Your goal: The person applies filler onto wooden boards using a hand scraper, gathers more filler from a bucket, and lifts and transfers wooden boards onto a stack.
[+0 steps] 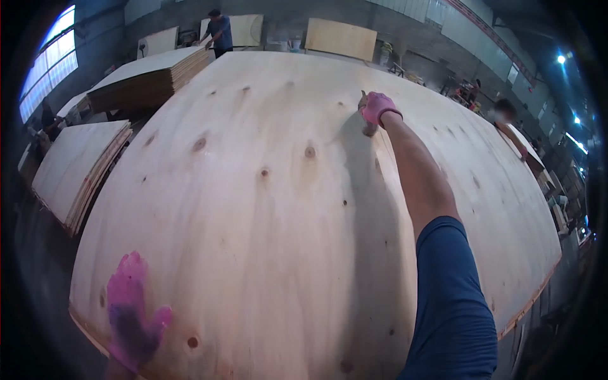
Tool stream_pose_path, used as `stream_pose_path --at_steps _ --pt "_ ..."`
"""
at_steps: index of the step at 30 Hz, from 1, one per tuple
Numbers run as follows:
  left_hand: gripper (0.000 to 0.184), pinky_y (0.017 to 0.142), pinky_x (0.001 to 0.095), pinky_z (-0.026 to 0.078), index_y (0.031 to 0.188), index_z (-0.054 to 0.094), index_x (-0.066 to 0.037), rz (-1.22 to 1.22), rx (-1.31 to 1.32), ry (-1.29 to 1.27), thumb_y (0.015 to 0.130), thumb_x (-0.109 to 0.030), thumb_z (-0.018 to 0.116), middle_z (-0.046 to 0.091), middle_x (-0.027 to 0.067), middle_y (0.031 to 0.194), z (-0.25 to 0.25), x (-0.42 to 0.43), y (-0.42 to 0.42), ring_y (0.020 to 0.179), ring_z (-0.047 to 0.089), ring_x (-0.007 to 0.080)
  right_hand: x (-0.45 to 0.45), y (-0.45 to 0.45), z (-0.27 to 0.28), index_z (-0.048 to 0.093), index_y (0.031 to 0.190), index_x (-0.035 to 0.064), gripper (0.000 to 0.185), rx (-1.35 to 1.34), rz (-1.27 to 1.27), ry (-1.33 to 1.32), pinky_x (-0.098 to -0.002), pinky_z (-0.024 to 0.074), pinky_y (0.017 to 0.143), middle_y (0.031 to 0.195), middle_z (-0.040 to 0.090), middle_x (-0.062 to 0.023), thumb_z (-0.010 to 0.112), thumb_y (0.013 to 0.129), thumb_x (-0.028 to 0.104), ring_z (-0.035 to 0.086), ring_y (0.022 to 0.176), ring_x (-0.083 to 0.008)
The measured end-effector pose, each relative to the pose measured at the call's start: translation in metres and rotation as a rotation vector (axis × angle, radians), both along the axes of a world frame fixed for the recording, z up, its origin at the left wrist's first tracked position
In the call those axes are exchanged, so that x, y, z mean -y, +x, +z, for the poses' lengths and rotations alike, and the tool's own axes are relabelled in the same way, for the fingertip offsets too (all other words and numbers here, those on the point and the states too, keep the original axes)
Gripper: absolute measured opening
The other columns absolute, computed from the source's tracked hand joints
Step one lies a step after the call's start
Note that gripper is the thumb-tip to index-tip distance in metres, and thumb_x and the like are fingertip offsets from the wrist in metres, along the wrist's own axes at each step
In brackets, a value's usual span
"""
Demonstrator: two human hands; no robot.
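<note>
A large pale plywood sheet point(247, 247) with dark knots spreads out in front of me. My right hand point(378, 107), in a pink glove, reaches to the sheet's far part with its fingers closed. Out of its grip sticks a small scraper-like tool point(363, 99), mostly hidden by the glove, low over the wood. At the near left, my left hand point(133, 310) wears a pink glove with a dark patch. Its fingers are stretched out and its thumb is apart; it holds nothing and lies over the sheet near the left edge.
Stacks of plywood stand at the left point(82, 164) and far left point(152, 73). A person point(220, 31) in blue works behind the far stack; another person point(506, 120) is beyond the sheet's right side. A board point(341, 39) leans at the back wall.
</note>
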State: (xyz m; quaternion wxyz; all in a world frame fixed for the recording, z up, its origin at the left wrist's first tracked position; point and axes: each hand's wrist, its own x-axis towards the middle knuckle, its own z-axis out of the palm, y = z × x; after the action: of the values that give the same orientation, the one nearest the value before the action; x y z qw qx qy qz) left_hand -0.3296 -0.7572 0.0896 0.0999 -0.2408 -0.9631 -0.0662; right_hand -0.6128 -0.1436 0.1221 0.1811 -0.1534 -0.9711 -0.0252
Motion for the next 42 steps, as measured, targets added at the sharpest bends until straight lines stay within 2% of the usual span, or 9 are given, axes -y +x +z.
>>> stream_pose_path --at_steps 8,18,23,25,26,33,36,38,42 --pt "0.07 0.115 0.0482 0.026 0.144 0.037 0.007 -0.021 -0.054 -0.013 0.085 -0.019 0.062 0.037 0.0267 0.149 -0.007 0.001 0.005 0.139 0.034 0.0435 0.016 0.153 0.004 0.07 0.1 -0.0025 0.049 0.177 0.259 -0.145 -0.0424 0.0521 0.089 0.104 0.068 -0.0256 0.074 0.074 0.038 0.066 0.103 -0.0369" --pt "0.058 0.113 0.0498 0.029 0.137 0.046 0.006 -0.277 -0.141 0.009 0.092 -0.027 0.06 0.045 0.0286 0.143 -0.013 0.087 -0.02 0.134 0.041 0.0453 0.158 0.434 0.004 0.076 0.107 0.0177 0.025 0.077 0.431 -0.016 -0.0382 0.0537 0.07 0.086 0.072 -0.0103 0.065 0.088 0.03 0.068 0.076 -0.0293" --pt "0.049 0.116 0.0468 0.027 0.139 0.046 0.003 -0.011 -0.204 -0.024 0.097 -0.021 0.053 0.047 0.025 0.143 -0.032 0.178 -0.037 0.135 0.043 0.0386 0.115 0.402 0.006 0.075 0.103 0.0152 0.031 0.192 0.143 0.006 -0.043 0.0541 0.076 0.087 0.072 -0.0157 0.066 0.081 0.035 0.069 0.082 -0.0342" --pt "0.048 0.117 0.0454 0.026 0.141 0.044 0.003 -0.002 -0.194 -0.015 0.099 -0.019 0.051 0.046 0.0235 0.144 -0.032 0.181 -0.037 0.136 0.042 0.0365 0.112 0.37 0.004 0.071 0.098 -0.0017 0.046 0.103 0.147 -0.141 -0.0396 0.0542 0.075 0.089 0.071 -0.0214 0.075 0.075 0.038 0.07 0.085 -0.0331" --pt "0.047 0.117 0.0447 0.026 0.141 0.044 0.003 -0.018 -0.179 -0.029 0.1 -0.018 0.05 0.046 0.0228 0.145 -0.03 0.18 -0.038 0.137 0.042 0.0354 0.13 0.372 0.007 0.072 0.096 -0.001 0.031 0.033 0.177 -0.084 -0.035 0.0541 0.07 0.085 0.072 -0.0187 0.074 0.079 0.025 0.069 0.073 -0.0238" --pt "0.047 0.117 0.0421 0.027 0.142 0.042 0.003 -0.084 -0.224 -0.066 0.101 -0.017 0.051 0.045 0.0216 0.146 -0.046 0.203 -0.06 0.139 0.039 0.0352 0.192 0.5 0.028 0.073 0.11 0.0075 0.03 0.306 0.391 -0.43 -0.0327 0.0549 0.077 0.096 0.074 -0.0135 0.074 0.082 0.016 0.07 0.082 -0.0211" --pt "0.048 0.117 0.0437 0.027 0.143 0.041 0.004 -0.162 -0.172 0.082 0.101 -0.017 0.05 0.043 0.0234 0.146 -0.053 0.208 -0.064 0.139 0.037 0.0377 0.231 0.551 0.023 0.075 0.104 0.0071 0.023 0.2 0.432 -0.239 -0.0315 0.0554 0.076 0.088 0.074 -0.0103 0.074 0.082 0.012 0.07 0.077 -0.0207" --pt "0.049 0.116 0.045 0.027 0.143 0.04 0.004 -0.156 -0.131 0.083 0.1 -0.016 0.05 0.041 0.0245 0.148 -0.049 0.204 -0.059 0.14 0.035 0.0397 0.264 0.558 0.025 0.075 0.104 0.0063 0.022 0.171 0.231 -0.62 -0.0318 0.0548 0.073 0.084 0.073 -0.0112 0.073 0.083 0.011 0.071 0.072 -0.0209" --pt "0.053 0.116 0.0481 0.026 0.145 0.037 0.004 -0.176 -0.156 -0.081 0.098 -0.016 0.051 0.035 0.026 0.151 -0.03 0.186 -0.039 0.141 0.032 0.0436 0.313 0.54 0.013 0.075 0.104 0.0046 0.023 0.097 0.312 -0.47 -0.0341 0.0543 0.07 0.078 0.07 -0.0153 0.072 0.083 0.011 0.07 0.069 -0.0219"
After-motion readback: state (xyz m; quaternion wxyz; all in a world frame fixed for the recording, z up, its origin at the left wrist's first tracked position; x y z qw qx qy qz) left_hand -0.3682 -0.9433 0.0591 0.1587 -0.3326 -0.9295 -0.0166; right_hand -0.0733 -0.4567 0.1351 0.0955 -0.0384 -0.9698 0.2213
